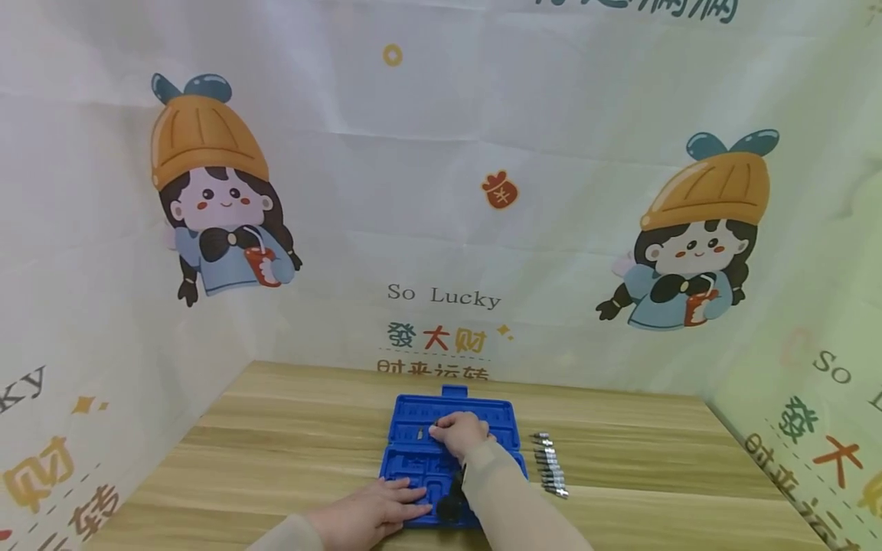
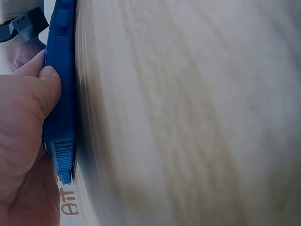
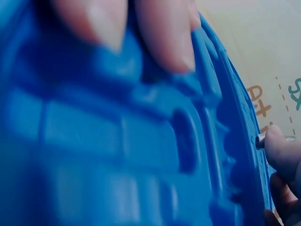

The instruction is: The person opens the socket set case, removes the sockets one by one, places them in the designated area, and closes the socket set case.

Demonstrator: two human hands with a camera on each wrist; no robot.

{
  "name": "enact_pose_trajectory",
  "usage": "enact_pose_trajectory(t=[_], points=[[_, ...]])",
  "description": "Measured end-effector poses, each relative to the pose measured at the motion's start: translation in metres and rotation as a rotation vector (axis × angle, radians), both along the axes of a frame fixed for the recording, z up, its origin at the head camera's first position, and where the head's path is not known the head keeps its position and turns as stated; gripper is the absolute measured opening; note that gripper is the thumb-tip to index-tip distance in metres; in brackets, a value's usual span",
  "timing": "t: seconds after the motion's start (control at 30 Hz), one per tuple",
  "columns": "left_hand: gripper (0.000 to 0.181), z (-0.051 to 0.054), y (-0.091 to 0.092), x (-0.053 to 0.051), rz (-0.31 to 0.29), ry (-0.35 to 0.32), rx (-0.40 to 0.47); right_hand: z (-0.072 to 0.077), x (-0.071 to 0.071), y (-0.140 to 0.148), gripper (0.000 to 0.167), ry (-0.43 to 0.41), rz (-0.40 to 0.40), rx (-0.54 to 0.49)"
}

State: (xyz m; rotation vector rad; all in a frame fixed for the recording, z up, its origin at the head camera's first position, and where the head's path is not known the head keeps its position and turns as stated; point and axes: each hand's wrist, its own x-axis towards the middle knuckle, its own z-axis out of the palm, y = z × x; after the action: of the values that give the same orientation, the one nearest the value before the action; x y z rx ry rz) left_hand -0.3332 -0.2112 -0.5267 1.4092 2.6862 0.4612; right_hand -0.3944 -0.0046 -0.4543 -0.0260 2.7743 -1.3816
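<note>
A blue plastic case (image 1: 455, 405) lies opened out on the wooden table, its moulded slots facing up. My left hand (image 1: 365, 514) rests on the near left part, fingers straight across the tray. In the left wrist view my left thumb (image 2: 49, 87) presses the case's outer side (image 2: 61, 103). Over the far half, my right hand (image 1: 463, 435) pinches a small silver socket bit (image 3: 261, 140) between thumb and fingers; in the right wrist view its dark end shows. Another small metal piece (image 1: 420, 433) sits in the far half, left of that hand.
Right of the case, a row of several silver socket bits (image 1: 549, 463) lies on the table (image 1: 641, 459). A black band with a device (image 2: 28, 26) is on my right wrist. Printed cloth (image 1: 331, 229) hangs behind the table and at both sides.
</note>
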Motion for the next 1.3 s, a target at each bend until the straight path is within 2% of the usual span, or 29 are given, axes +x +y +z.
enact_pose_trajectory(t=[0.07,0.1,0.17,0.33,0.43,0.47,0.57,0.67,0.83,0.97,1.3], points=[[0.045,-0.009,-0.001,-0.006,-0.009,0.020,0.001,0.000,0.001,0.004,0.012,0.012,0.009,-0.041],[0.045,-0.006,0.000,-0.004,-0.002,0.015,-0.004,0.001,0.002,0.006,0.012,0.018,0.017,-0.049],[0.045,0.002,0.003,0.001,0.001,0.004,-0.008,0.002,0.005,0.010,0.013,0.030,0.044,-0.042],[0.045,0.036,0.016,0.024,0.032,-0.010,-0.045,0.008,0.010,0.027,0.015,0.069,0.142,-0.003],[0.044,0.049,0.023,0.034,0.065,-0.011,-0.071,0.011,0.012,0.041,0.016,0.082,0.205,-0.030],[0.044,0.051,0.024,0.035,0.070,-0.011,-0.075,0.012,0.012,0.046,0.016,0.086,0.225,-0.046],[0.044,0.054,0.027,0.038,0.087,-0.024,-0.075,0.014,0.012,0.064,0.015,0.096,0.282,-0.077],[0.044,0.055,0.027,0.039,0.096,-0.031,-0.065,0.016,0.012,0.085,0.016,0.106,0.332,-0.066],[0.044,0.056,0.026,0.040,0.090,-0.030,-0.056,0.021,0.014,0.120,0.014,0.091,0.376,-0.071],[0.045,0.057,0.025,0.040,0.077,-0.028,-0.058,0.021,0.017,0.141,0.013,0.074,0.380,-0.097],[0.044,0.059,0.022,0.041,0.107,-0.052,-0.053,0.017,0.028,0.171,0.010,0.090,0.300,0.024]])
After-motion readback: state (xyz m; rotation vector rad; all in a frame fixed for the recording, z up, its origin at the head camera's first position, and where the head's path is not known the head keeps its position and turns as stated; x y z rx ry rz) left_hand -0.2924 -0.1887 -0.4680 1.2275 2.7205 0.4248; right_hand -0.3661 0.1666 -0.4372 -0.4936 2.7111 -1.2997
